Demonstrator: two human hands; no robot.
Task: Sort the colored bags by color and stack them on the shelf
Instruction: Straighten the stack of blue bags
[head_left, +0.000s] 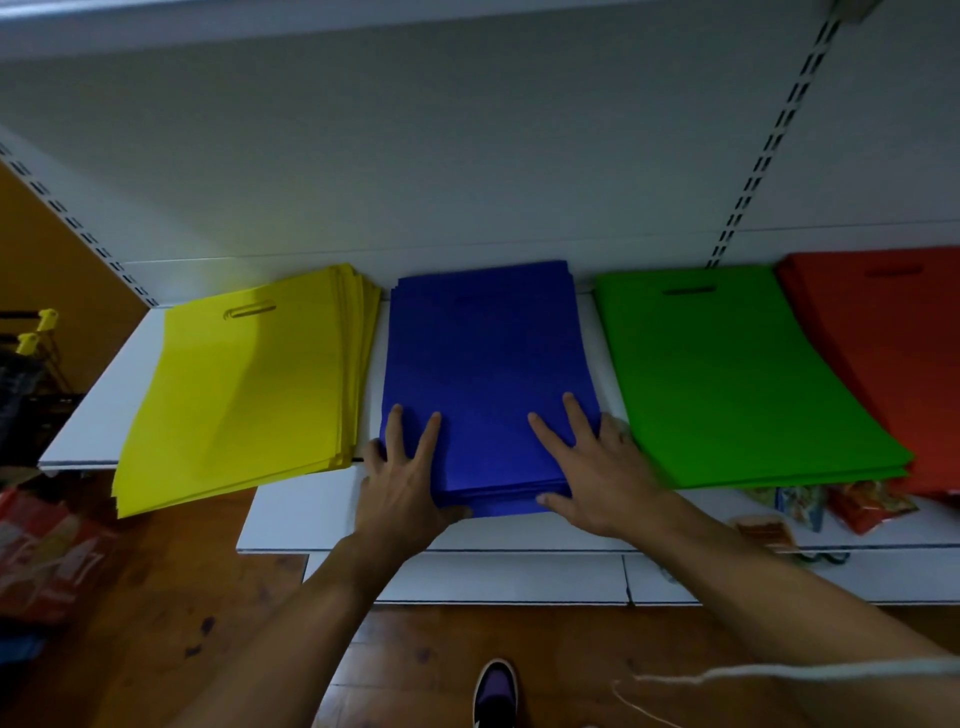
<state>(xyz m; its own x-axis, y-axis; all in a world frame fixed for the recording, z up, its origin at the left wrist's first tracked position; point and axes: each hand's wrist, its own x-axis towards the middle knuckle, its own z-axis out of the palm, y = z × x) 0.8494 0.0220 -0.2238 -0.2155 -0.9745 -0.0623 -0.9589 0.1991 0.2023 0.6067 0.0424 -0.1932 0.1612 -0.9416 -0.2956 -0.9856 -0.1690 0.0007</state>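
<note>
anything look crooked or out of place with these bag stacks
The yellow stack sits askew: it is turned at an angle to the shelf, its near corner overhangs the front edge, and its layers are fanned out. The blue stack, green stack and red stack lie squarer.

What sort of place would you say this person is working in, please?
Probably a shop or its stockroom. The white shelf hangs on slotted uprights like retail racking, flat bags lie in stacks by color, as with the blue stack under both hands, and snack packets sit on the shelf below.
</note>
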